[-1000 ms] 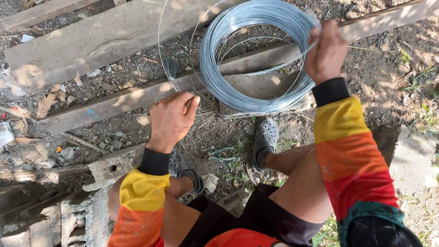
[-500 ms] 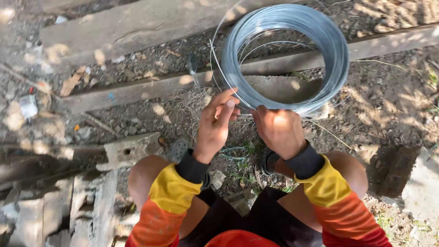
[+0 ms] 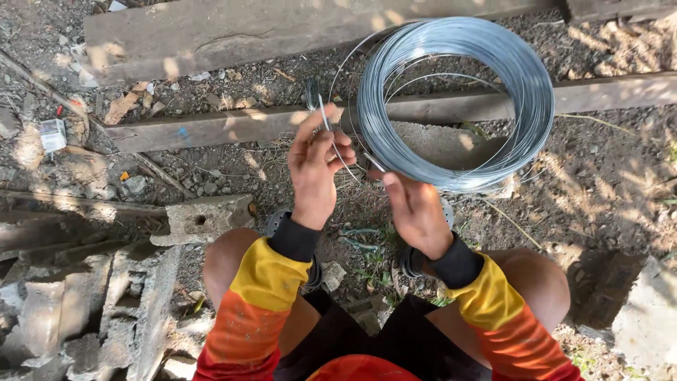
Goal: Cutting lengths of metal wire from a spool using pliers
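A big coil of thin grey steel wire [image 3: 458, 99] lies on the ground over a wooden plank [image 3: 211, 130] and a flat concrete slab [image 3: 437, 141]. My left hand [image 3: 316, 166] pinches a loose strand of the wire [image 3: 337, 152] between thumb and fingers, just left of the coil. My right hand [image 3: 412, 208] grips the same strand lower down, near the coil's near edge. Both hands are close together in front of my knees, and I am squatting.
A wide wooden beam [image 3: 282, 32] lies at the back. Broken concrete blocks [image 3: 204, 219] and rubble sit at the left, another block [image 3: 645, 310] at the lower right. Dry leaves and a small white packet [image 3: 53, 134] lie on the gravel.
One second ago my hands were apart, the right one raised at the coil's far right. They came together at the coil's near edge and now hold one loose strand.
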